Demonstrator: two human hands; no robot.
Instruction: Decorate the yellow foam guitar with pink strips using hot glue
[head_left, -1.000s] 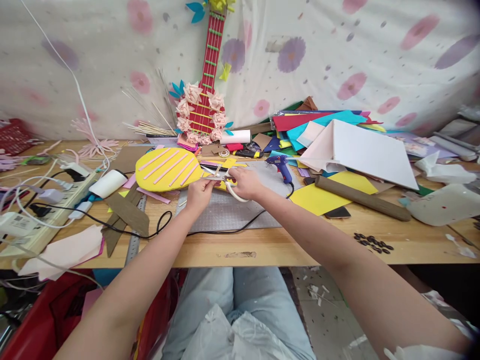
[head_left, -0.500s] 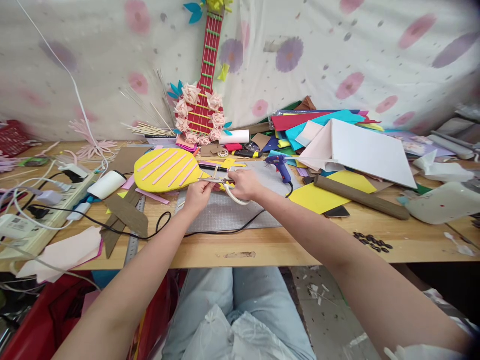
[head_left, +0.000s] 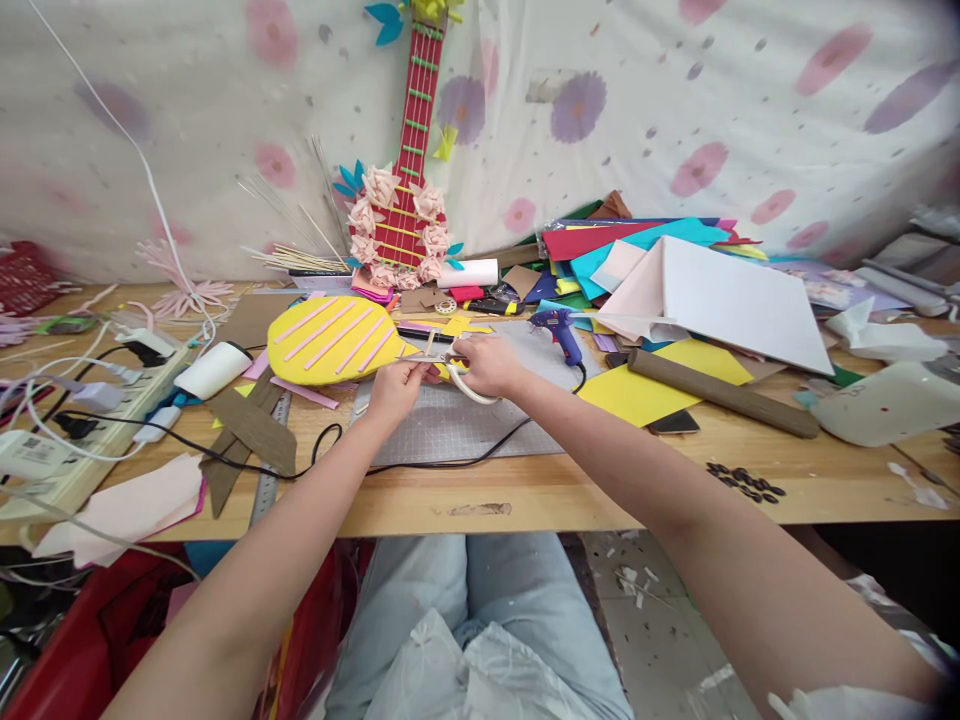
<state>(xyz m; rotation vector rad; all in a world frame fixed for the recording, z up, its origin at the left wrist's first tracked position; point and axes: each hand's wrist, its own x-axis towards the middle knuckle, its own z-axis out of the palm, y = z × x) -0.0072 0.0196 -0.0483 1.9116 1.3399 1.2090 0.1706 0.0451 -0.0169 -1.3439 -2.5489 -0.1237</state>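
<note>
My right hand is closed round the white-handled scissors, whose blades point left toward my other hand. My left hand pinches a small pale strip that stands up by the blades; its lower end is hidden by the fingers. Beside my left hand lies a yellow paddle-shaped piece with pink stripes across it. Both hands are above the grey cutting mat. A blue glue gun rests on the mat to the right of my right hand.
A decorated red toy guitar leans at the back. Coloured sheets and a white board are piled right, near a brown roll and several dark discs. On the left is a power strip; a black cord crosses the mat.
Both hands stay at nearly the same place with the scissors and the strip. The strip and the blades have shifted only slightly.
</note>
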